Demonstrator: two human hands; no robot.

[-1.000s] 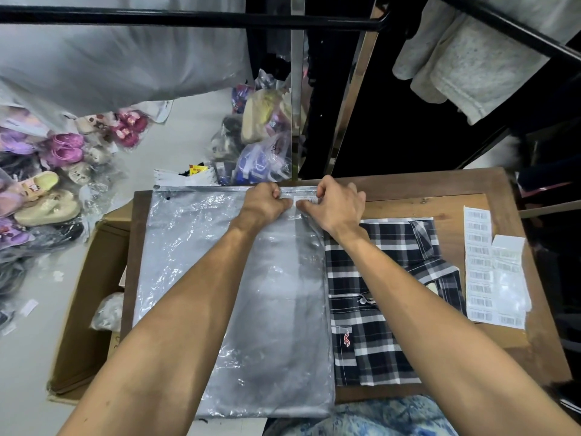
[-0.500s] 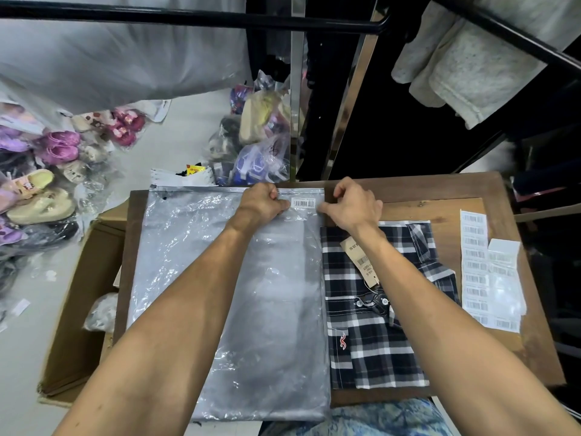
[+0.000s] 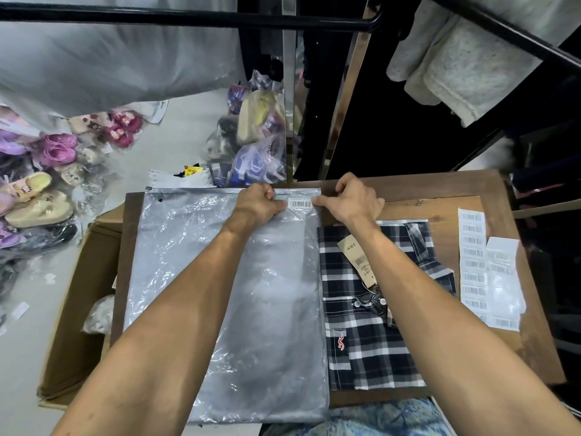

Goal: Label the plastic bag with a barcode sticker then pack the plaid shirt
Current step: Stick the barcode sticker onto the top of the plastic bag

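Note:
A grey translucent plastic bag (image 3: 195, 278) lies flat on the wooden table (image 3: 440, 196). A white barcode sticker (image 3: 299, 203) sits stuck near the bag's top right corner. My left hand (image 3: 257, 204) presses on the bag just left of the sticker, fingers curled. My right hand (image 3: 352, 199) pinches the bag's top right edge beside the sticker. The folded navy and white plaid shirt (image 3: 371, 335) lies to the right of the bag, with a brown paper tag (image 3: 355, 256) on its collar area, partly under my right forearm.
A sheet of barcode stickers (image 3: 474, 262) and loose backing paper (image 3: 503, 278) lie at the table's right side. An open cardboard box (image 3: 72, 325) stands left of the table. Bagged shoes (image 3: 41, 184) cover the floor at left. Black rails with hanging clothes (image 3: 456, 67) cross overhead.
My hands have parted, uncovering the barcode sticker on the bag. My right hand slid right to the bag's corner, exposing the shirt's paper tag.

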